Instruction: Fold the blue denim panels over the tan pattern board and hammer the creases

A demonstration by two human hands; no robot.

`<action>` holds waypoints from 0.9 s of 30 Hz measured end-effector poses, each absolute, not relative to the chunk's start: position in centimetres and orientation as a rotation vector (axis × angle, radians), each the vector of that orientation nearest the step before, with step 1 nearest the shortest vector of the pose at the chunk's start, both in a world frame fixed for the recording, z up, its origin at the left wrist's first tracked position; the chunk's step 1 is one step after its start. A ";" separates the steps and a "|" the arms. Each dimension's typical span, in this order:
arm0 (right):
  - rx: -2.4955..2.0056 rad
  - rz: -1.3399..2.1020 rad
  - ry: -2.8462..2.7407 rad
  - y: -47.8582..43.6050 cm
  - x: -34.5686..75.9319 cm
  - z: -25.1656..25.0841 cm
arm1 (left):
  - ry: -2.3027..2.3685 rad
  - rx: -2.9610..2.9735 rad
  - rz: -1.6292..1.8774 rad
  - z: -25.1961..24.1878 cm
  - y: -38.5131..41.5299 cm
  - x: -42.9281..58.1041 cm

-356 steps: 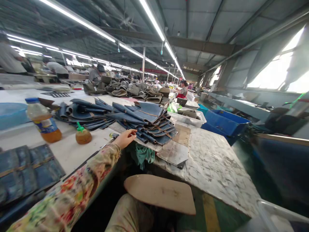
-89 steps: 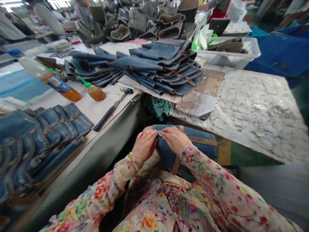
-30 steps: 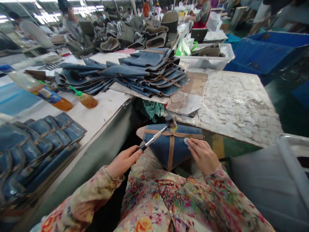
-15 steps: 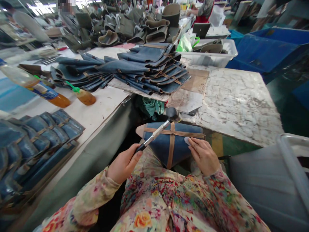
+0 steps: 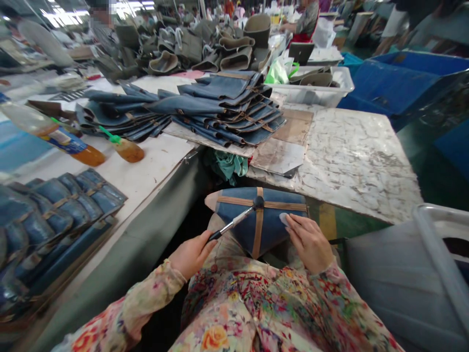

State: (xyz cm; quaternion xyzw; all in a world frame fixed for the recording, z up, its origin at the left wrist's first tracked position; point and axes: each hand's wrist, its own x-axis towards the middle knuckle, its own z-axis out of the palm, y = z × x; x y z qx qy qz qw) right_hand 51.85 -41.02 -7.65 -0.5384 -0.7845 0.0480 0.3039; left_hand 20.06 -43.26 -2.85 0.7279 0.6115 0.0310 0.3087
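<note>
Head view. Work in hand: a blue piece (image 5: 273, 230) with crossed tan strips (image 5: 256, 234) lies on a board (image 5: 210, 199) over the lap, just below the surface (image 5: 348, 156) edge. The hammer (image 5: 238, 219) head sits on the strip crossing, so the work is judged mid-hammering. How much of the strips is already pressed down cannot be told.

Beyond the piece, a stack (image 5: 227, 105) of like pieces lies on the surface. Well left of the piece, rows (image 5: 62, 205) of them are laid flat.

Left hand (image 5: 192, 254): fingers closed round the hammer handle. Right hand (image 5: 309, 242): open, fingers flat, pressing the piece's right edge.
</note>
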 end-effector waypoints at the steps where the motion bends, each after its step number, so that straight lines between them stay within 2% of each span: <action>1: -1.422 0.126 -2.078 -41.0 51.9 -7.7 | 1.614 1.916 0.118 -2.9 -43.2 20.0; 5: -1.426 0.119 -2.082 -41.2 52.0 -7.8 | 1.709 1.890 0.285 -2.9 -43.3 19.6; 10: -1.429 0.118 -2.078 -41.4 52.0 -8.0 | 1.657 1.911 0.066 -3.2 -43.9 19.5; 15: -1.436 0.129 -2.071 -41.6 52.0 -7.8 | 1.568 1.964 0.290 -2.4 -43.1 21.5; 20: -1.440 0.129 -2.061 -41.8 52.0 -7.8 | 1.522 1.965 0.173 -2.2 -41.1 23.4; 24: -1.426 0.131 -2.054 -41.8 52.1 -8.1 | 1.501 2.026 0.262 -2.1 -40.4 24.7; 27: -1.418 0.130 -2.033 -41.8 52.2 -8.3 | 1.481 2.066 0.140 -2.2 -40.2 25.8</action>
